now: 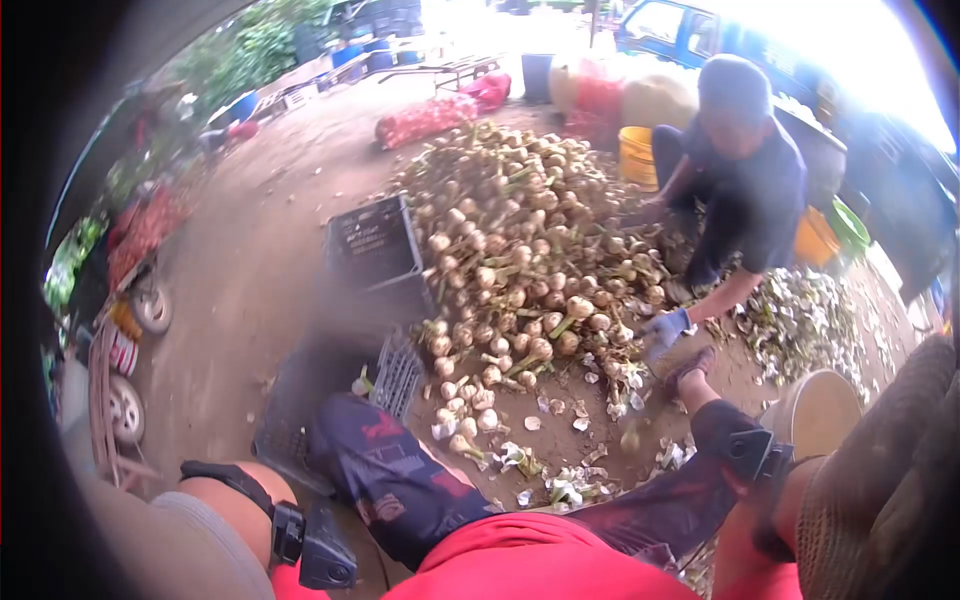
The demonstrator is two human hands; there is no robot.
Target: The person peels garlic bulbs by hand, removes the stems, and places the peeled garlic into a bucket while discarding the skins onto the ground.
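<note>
My left hand (150, 530), in a grey glove, is raised close to the camera at the lower left edge; its fingers are blurred or out of frame. My right hand (880, 470), in a knitted glove, looms large at the right edge, and its fingers cannot be made out clearly. Neither hand visibly touches the garlic. Beyond my knees lies a big heap of garlic bulbs (530, 230) with stems. Trimmed bulbs and loose skins (575, 485) are scattered before me. A black crate (400, 375) stands by my left knee. Black devices are strapped near both wrists.
A co-worker (745, 180) crouches at right, a gloved hand (665, 328) beside the heap. A pale bucket (815, 415) stands near my right arm. Another dark crate (375, 240), yellow buckets (637, 160), red mesh sacks (425, 120), a wheeled cart (125, 410) and a blue truck (680, 30) surround the area.
</note>
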